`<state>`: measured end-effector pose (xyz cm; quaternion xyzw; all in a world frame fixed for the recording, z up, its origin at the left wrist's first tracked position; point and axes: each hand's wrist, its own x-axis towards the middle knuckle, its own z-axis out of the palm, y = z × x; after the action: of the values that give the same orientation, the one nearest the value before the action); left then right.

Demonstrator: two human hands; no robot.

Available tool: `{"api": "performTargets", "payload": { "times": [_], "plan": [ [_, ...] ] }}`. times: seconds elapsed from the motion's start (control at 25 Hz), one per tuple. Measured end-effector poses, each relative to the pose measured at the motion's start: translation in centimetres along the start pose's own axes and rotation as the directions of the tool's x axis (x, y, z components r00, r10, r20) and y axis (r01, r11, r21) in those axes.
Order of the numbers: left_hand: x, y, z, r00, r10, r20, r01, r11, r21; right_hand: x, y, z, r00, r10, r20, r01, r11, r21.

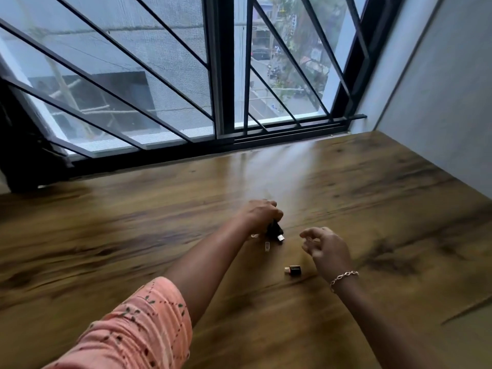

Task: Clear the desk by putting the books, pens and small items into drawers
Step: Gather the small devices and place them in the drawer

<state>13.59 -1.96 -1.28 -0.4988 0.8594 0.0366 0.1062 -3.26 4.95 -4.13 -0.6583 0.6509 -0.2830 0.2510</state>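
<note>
Past your pink sleeve (127,323), your left hand (259,214) grips plugs (274,230) beyond the adapter (292,270), gathering them. Your right hand (330,251) beside it hangs loose, empty.

On my feed I could read nothing for certain: the only lettering was a faint pale line on the small black adapter (294,270) lying on the counter (372,209), too blurred to make out.

Desk (372,209) wood-grain, smooth, glossy sheen at far edge. Sleeve (138,323) — soft printed cloth, crinkled. Bracelet (343,276) shiny metal chain. Black connector (274,230) and small adapter (293,270): dark plastic, metal plug tips. Window bars (226,75) dark matt metal — wall (439,102) pale, matt.
</note>
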Motion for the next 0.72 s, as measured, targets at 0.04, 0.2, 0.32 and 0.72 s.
{"api": "performTargets", "payload": {
  "times": [0.04, 0.2, 0.32, 0.72],
  "plan": [
    [0.2, -0.1, 0.0, 1.000, 0.007, -0.001, -0.007, 1.000, -0.003, 0.1, 0.0, -0.1, 1.000, 0.020, -0.003, -0.020, 0.999, 0.049],
    [-0.5, -0.2, 0.3, 0.996, -0.016, -0.088, 0.002, 0.988, -0.154, 0.4, -0.1, -0.2, 0.994, 0.103, 0.022, -0.105, 0.947, 0.304],
    [-2.6, -0.1, 0.9, 0.956, -0.150, -0.251, 0.031, 0.905, -0.424, 0.4, -0.3, -0.1, 0.994, 0.099, 0.045, -0.108, 0.886, 0.451],
    [-9.3, 1.9, 1.7, 0.863, -0.372, -0.341, 0.003, 0.680, -0.733, -2.0, -2.8, 1.1, 0.988, -0.149, -0.041, 0.143, 0.778, 0.612]
  ]
}}
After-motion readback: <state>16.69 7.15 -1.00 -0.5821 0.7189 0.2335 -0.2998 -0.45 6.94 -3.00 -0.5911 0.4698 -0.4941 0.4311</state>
